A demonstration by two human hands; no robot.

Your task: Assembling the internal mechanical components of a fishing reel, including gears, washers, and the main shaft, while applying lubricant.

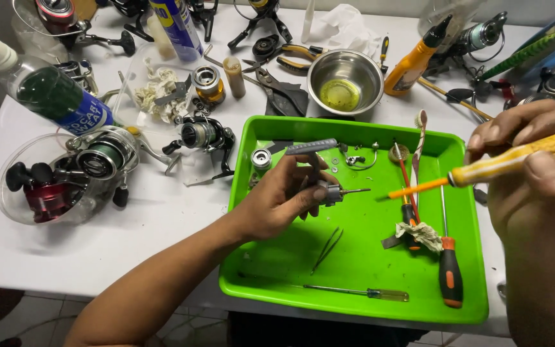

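Note:
My left hand point(284, 196) hovers over the green tray point(354, 302) and grips a small grey reel part point(327, 189) with a thin shaft pointing right and a flat grey arm sticking up. My right hand point(534, 173) holds a yellow-and-white tube with an orange nozzle point(483, 168). The nozzle tip points left, a short gap from the shaft. Thin tweezers point(327, 249) lie in the tray below the left hand.
The tray also holds an orange-handled screwdriver point(449, 273), a clear-handled screwdriver point(361, 292), a crumpled rag point(422, 234), a small spool point(261, 159) and tiny parts. On the white table: a steel bowl point(345, 80), pliers point(277, 87), fishing reels point(203, 136), bottles and an orange oil bottle point(412, 64).

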